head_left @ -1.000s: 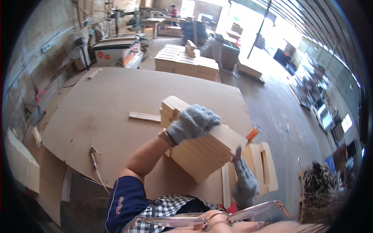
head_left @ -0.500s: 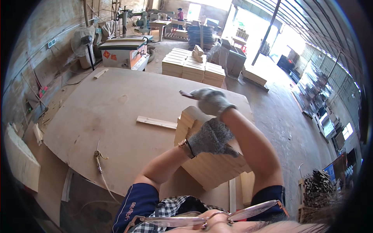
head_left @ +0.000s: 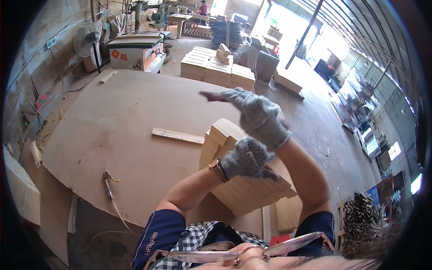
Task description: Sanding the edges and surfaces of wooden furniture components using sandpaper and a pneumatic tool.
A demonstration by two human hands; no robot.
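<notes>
Since the earliest frame, the right hand (head_left: pixel 261 114) has swung from the stack's near right end to above its far side, and the left hand (head_left: pixel 247 159) has slid nearer over the boards. Now the right fingers (head_left: pixel 234 95) reach out to the left; a dark reddish tip shows past the glove, and I cannot tell whether it is bare skin or something gripped. Left fingers are mostly hidden, with the thumb toward the right; that hand seems to rest on the stack (head_left: pixel 247 193), though its grip cannot be told. The stack sits on the right part of the tabletop (head_left: pixel 112 121), its boards stepped at the left end — a sideways shove there could make the loose ones slip. Pressing hard while they are uneven might tip the pile toward the near side. With the forearms so close, one hand could knock the other. Pushed left, the boards could hit the strip (head_left: pixel 177 135); the air gun (head_left: pixel 108 182) lies well apart, but its hose (head_left: pixel 119 213) could snag a sleeve (head_left: pixel 159 229).
</notes>
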